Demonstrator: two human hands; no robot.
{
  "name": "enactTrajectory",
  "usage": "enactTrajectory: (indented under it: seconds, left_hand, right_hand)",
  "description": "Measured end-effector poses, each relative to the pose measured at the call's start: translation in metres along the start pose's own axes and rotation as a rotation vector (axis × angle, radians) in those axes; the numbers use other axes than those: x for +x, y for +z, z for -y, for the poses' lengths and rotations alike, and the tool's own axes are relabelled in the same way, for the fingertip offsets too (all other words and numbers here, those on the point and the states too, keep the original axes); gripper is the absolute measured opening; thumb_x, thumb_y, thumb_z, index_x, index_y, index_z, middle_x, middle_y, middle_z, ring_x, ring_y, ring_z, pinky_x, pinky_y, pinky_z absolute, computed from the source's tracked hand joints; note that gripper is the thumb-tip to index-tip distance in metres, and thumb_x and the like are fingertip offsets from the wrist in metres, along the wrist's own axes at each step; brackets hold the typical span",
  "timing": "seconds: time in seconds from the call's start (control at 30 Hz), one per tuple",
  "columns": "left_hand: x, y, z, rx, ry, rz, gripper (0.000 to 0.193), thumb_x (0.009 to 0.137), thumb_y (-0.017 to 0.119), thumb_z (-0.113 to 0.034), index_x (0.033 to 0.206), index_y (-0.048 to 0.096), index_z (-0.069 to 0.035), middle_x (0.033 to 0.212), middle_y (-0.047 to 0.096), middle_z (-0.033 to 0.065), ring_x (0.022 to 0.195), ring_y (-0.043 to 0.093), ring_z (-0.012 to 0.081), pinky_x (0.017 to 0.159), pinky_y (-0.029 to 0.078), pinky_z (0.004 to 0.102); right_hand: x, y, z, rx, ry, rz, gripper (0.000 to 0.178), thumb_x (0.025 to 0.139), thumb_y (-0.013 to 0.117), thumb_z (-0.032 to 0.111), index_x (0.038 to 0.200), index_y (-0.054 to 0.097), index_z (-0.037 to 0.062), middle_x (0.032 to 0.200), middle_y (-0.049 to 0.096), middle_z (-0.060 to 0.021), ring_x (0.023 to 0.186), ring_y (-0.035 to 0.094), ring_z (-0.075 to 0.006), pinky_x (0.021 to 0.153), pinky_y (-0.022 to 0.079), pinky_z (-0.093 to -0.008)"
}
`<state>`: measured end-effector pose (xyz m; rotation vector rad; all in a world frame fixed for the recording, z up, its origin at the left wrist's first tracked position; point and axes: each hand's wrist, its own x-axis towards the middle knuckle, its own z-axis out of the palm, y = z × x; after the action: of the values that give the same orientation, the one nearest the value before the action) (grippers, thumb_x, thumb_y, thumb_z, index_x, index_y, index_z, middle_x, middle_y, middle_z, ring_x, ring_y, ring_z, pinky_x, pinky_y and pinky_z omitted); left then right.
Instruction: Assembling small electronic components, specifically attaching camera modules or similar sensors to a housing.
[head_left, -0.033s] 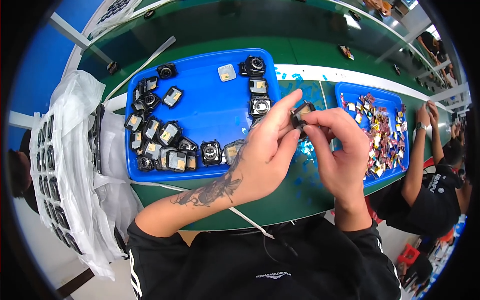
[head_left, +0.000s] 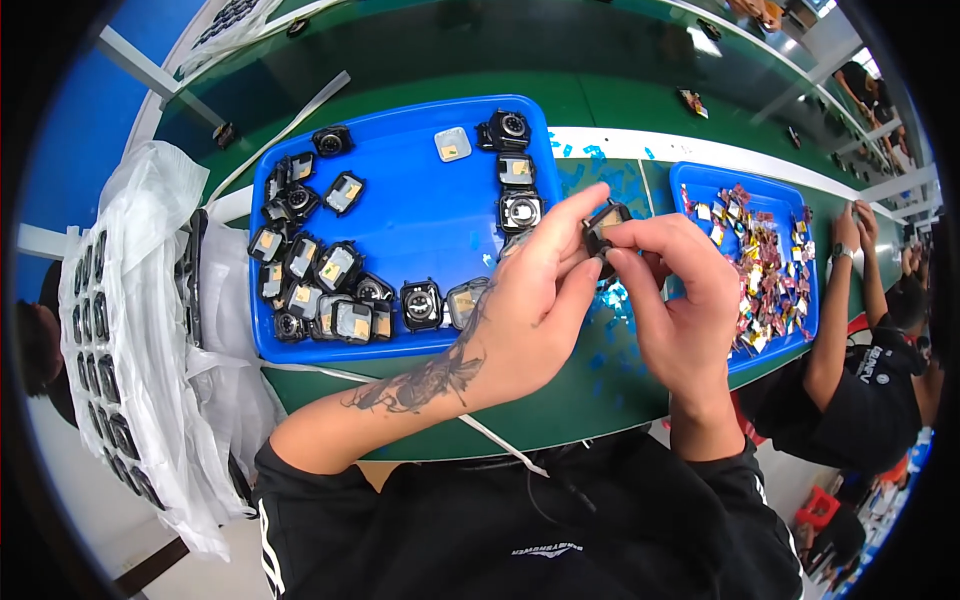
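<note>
My left hand (head_left: 545, 300) holds a small black smartwatch case (head_left: 606, 217) between its thumb and fingers, just right of a large blue tray (head_left: 420, 230). The case is tilted, and a tan patch shows on its inner face. With thumb and forefinger pinched together, my right hand (head_left: 685, 300) meets the case's near edge; whatever lies between those fingertips is hidden. Inside the large tray, several similar watch cases (head_left: 338, 265) crowd the left and front sides. More cases (head_left: 521, 211) line its right side, partly covered by my left hand, and a loose grey square plate (head_left: 453, 144) lies near the back.
A second blue tray (head_left: 690, 180) on the right holds a heap of small red, yellow and silver parts (head_left: 770, 270). Blue film scraps (head_left: 610, 185) litter the green bench. Wrapped trays of cases (head_left: 110, 350) stand at left. A co-worker's arms (head_left: 848, 270) are at far right.
</note>
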<state>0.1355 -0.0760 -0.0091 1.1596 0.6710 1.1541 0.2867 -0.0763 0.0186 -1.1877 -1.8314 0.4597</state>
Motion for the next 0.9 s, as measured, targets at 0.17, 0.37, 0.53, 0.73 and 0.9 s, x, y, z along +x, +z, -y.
enactTrajectory:
  seconds: [0.17, 0.37, 0.53, 0.73, 0.9]
  left_hand:
    - [0.001, -0.001, 0.002, -0.05, -0.029, 0.041, 0.044, 0.095, 0.042, 0.007, 0.139, 0.035, 0.006, 0.127, 0.055, 0.0169, 0.121, 0.054, 0.0191, 0.1, 0.043, 0.03]
    - [-0.001, -0.002, 0.001, -0.014, -0.052, 0.073, 0.045, 0.095, 0.042, 0.008, 0.139, 0.035, 0.005, 0.129, 0.055, 0.0167, 0.122, 0.053, 0.0183, 0.1, 0.043, 0.0294]
    - [-0.004, -0.003, 0.001, 0.086, -0.084, 0.112, 0.047, 0.097, 0.042, 0.006, 0.142, 0.033, 0.005, 0.135, 0.05, 0.0164, 0.126, 0.049, 0.0186, 0.104, 0.04, 0.0316]
    - [-0.003, -0.008, 0.005, 0.228, -0.051, 0.152, 0.046, 0.096, 0.043, 0.005, 0.141, 0.036, 0.002, 0.124, 0.056, 0.0148, 0.109, 0.055, 0.0159, 0.093, 0.044, 0.0296]
    - [-0.001, 0.001, -0.007, -0.097, -0.014, 0.129, 0.05, 0.097, 0.04, 0.006, 0.145, 0.026, 0.003, 0.134, 0.051, 0.0233, 0.125, 0.051, 0.0246, 0.106, 0.039, 0.0348]
  right_hand:
    - [0.0, 0.001, -0.001, 0.002, 0.009, 0.004, 0.016, 0.079, 0.069, -0.006, 0.093, 0.067, 0.0014, 0.078, 0.063, -0.0094, 0.064, 0.061, -0.0191, 0.053, 0.048, -0.0275]
    - [-0.003, -0.002, 0.004, 0.063, 0.168, -0.012, 0.012, 0.077, 0.07, -0.005, 0.086, 0.067, 0.002, 0.074, 0.064, -0.0063, 0.059, 0.057, -0.0158, 0.051, 0.044, -0.025]
    - [-0.001, -0.006, -0.003, 0.001, 0.092, 0.055, 0.013, 0.076, 0.07, -0.005, 0.085, 0.066, 0.0029, 0.072, 0.063, -0.0057, 0.055, 0.054, -0.0155, 0.05, 0.042, -0.0263]
    - [-0.001, -0.008, 0.001, 0.015, 0.126, 0.024, 0.015, 0.073, 0.074, -0.001, 0.075, 0.06, 0.0027, 0.068, 0.06, -0.0045, 0.054, 0.053, -0.014, 0.05, 0.042, -0.0267]
    - [-0.011, -0.006, -0.015, 0.306, 0.198, -0.047, 0.036, 0.067, 0.082, 0.003, 0.091, 0.055, 0.0053, 0.079, 0.057, 0.0, 0.069, 0.055, -0.0088, 0.062, 0.047, -0.0238]
